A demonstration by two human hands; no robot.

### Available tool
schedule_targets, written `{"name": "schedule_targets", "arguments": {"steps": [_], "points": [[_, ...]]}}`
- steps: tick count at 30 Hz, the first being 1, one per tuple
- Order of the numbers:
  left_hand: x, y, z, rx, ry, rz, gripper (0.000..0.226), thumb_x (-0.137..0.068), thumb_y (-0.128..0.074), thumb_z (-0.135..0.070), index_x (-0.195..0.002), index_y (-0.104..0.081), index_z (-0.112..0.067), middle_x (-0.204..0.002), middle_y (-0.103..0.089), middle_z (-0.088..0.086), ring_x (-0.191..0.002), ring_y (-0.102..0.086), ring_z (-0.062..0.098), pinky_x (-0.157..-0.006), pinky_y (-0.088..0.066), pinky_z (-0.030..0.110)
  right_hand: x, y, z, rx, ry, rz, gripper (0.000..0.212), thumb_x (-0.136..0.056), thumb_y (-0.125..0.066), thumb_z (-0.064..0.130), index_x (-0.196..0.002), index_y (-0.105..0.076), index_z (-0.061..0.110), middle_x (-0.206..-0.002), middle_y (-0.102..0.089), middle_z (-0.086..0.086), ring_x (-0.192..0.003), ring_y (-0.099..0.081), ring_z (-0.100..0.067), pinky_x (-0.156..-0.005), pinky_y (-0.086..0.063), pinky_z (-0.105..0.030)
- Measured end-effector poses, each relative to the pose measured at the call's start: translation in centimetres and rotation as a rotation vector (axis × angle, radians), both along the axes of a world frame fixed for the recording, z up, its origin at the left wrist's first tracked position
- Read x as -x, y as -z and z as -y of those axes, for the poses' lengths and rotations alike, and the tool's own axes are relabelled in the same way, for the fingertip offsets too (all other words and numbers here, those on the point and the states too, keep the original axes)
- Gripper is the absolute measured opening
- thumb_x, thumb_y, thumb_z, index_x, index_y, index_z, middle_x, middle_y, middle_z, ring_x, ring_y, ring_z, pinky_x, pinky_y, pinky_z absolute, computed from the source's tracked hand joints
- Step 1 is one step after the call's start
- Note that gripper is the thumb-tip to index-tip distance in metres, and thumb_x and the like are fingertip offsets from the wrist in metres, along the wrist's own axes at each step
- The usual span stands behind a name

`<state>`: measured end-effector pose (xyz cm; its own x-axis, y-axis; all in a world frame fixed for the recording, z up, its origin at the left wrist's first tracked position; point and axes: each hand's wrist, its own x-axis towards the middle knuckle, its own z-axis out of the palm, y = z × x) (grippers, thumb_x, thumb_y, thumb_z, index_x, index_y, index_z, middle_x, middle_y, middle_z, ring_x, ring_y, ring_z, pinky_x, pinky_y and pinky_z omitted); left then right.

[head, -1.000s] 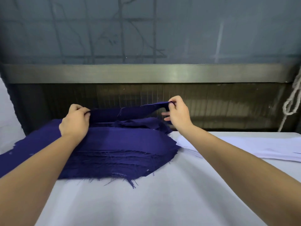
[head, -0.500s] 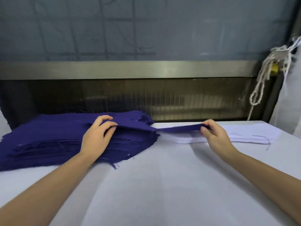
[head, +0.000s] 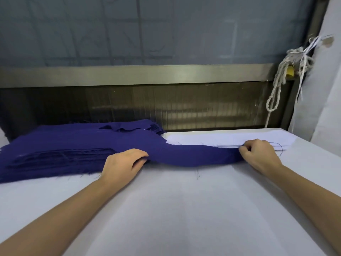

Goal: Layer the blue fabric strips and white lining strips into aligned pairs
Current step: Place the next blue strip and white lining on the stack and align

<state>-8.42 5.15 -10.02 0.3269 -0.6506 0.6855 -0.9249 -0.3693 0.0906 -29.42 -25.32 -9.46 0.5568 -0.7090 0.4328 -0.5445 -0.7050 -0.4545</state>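
A thick stack of dark blue fabric strips (head: 55, 145) lies at the left of the white table (head: 175, 209). One blue strip (head: 190, 155) stretches from the stack's right end across the table. My left hand (head: 122, 164) grips its left end at the edge of the stack. My right hand (head: 258, 154) pinches its right end on the near edge of the white lining strips (head: 227, 138), which lie flat at the back right. The strip covers the front left part of the lining pile.
A metal-framed wall panel (head: 166, 74) stands right behind the table. A knotted white rope (head: 276, 89) hangs at the back right beside a white cloth bundle (head: 321, 89). A loose dark thread (head: 279, 147) lies on the lining near my right hand.
Both hands have pulled one blue strip off the stack and carried it right and down; it now lies spread toward the white lining, with the view shifted right.
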Motion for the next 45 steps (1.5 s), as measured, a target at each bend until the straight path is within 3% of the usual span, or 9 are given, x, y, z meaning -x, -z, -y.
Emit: {"name": "schedule_targets", "arguments": {"steps": [5,11,14,17,22,27,30,36,45], "points": [[-0.6,0.4,-0.1,-0.021,-0.113,-0.039,0.018,-0.083,-0.069,-0.013,-0.100,-0.073,-0.018,-0.102,-0.072,-0.004,-0.085,-0.069,0.022,-0.061,-0.050,0.031,0.5,-0.3,0.9,0.044,0.175,-0.116,0.047,-0.092,-0.043,0.033,-0.053,-0.045,0.006,-0.055,-0.049,-0.011,-0.062,-0.046,-0.030,-0.053,-0.033,-0.031],[-0.5,0.1,-0.2,-0.070,-0.014,0.138,0.010,-0.069,-0.078,-0.009,-0.074,-0.075,-0.017,-0.062,-0.067,-0.007,-0.057,-0.057,0.023,-0.045,-0.043,0.028,0.8,-0.5,1.3,0.362,0.322,-0.522,0.030,-0.088,-0.042,0.040,-0.083,-0.063,0.019,-0.093,-0.063,-0.002,-0.088,-0.037,-0.023,-0.083,-0.028,-0.036],[-0.4,0.0,-0.1,-0.159,0.095,0.186,0.010,-0.072,-0.063,-0.016,-0.074,-0.073,-0.017,-0.062,-0.065,-0.010,-0.058,-0.052,0.022,-0.052,-0.043,0.032,0.3,-0.7,0.8,0.376,0.222,-0.407,0.021,-0.086,-0.049,0.033,-0.082,-0.063,0.019,-0.092,-0.063,-0.004,-0.092,-0.047,-0.027,-0.077,-0.031,-0.034],[-0.2,0.0,-0.1,-0.233,0.159,0.132,0.017,-0.079,-0.056,-0.022,-0.079,-0.072,-0.017,-0.069,-0.066,-0.008,-0.064,-0.055,0.021,-0.059,-0.047,0.036,-0.2,-0.4,0.0,0.213,0.062,-0.209,0.011,-0.085,-0.052,0.026,-0.077,-0.056,0.020,-0.085,-0.066,-0.008,-0.079,-0.051,-0.028,-0.062,-0.034,-0.029],[-0.6,0.1,-0.5,-0.310,0.232,-0.191,0.048,-0.084,-0.035,-0.056,-0.096,-0.071,-0.026,-0.083,-0.059,-0.018,-0.074,-0.055,0.005,-0.070,-0.045,0.028,-0.7,1.0,-0.1,0.157,-0.138,-0.283,0.018,-0.091,-0.049,0.033,-0.105,-0.055,0.024,-0.087,-0.061,0.001,-0.083,-0.054,-0.024,-0.064,-0.039,-0.031],[-1.0,0.6,-0.3,-0.273,0.230,-0.366,0.048,-0.088,-0.034,-0.059,-0.110,-0.067,-0.032,-0.097,-0.062,-0.026,-0.089,-0.057,-0.002,-0.079,-0.046,0.025,-0.8,1.3,0.2,0.128,-0.159,-0.344,0.026,-0.094,-0.046,0.037,-0.116,-0.050,0.025,-0.079,-0.056,0.003,-0.086,-0.052,-0.022,-0.066,-0.037,-0.031],[-1.0,0.8,0.3,-0.295,0.177,-0.347,0.024,-0.094,-0.051,-0.040,-0.114,-0.064,-0.038,-0.100,-0.063,-0.027,-0.085,-0.055,-0.004,-0.074,-0.044,0.022,-0.9,1.1,0.1,0.126,-0.093,-0.395,0.028,-0.094,-0.044,0.039,-0.117,-0.047,0.023,-0.085,-0.052,0.001,-0.092,-0.054,-0.027,-0.066,-0.037,-0.032],[-0.2,0.8,2.0,-0.448,0.091,-0.227,0.030,-0.094,-0.045,-0.047,-0.123,-0.053,-0.045,-0.081,-0.047,-0.017,-0.078,-0.048,0.002,-0.067,-0.039,0.023,-0.4,0.5,0.5,0.074,0.039,-0.514,0.023,-0.096,-0.039,0.036,-0.101,-0.036,0.014,-0.105,-0.059,-0.009,-0.084,-0.048,-0.027,-0.067,-0.040,-0.033],[0.8,0.3,4.2,-0.506,0.027,-0.127,0.029,-0.097,-0.035,-0.045,-0.118,-0.055,-0.038,-0.104,-0.055,-0.018,-0.099,-0.054,0.010,-0.072,-0.042,0.028,-1.4,0.0,0.8,0.225,0.065,-0.487,0.021,-0.094,-0.039,0.024,-0.111,-0.035,0.012,-0.097,-0.061,-0.009,-0.079,-0.048,-0.029,-0.065,-0.034,-0.032]]}}
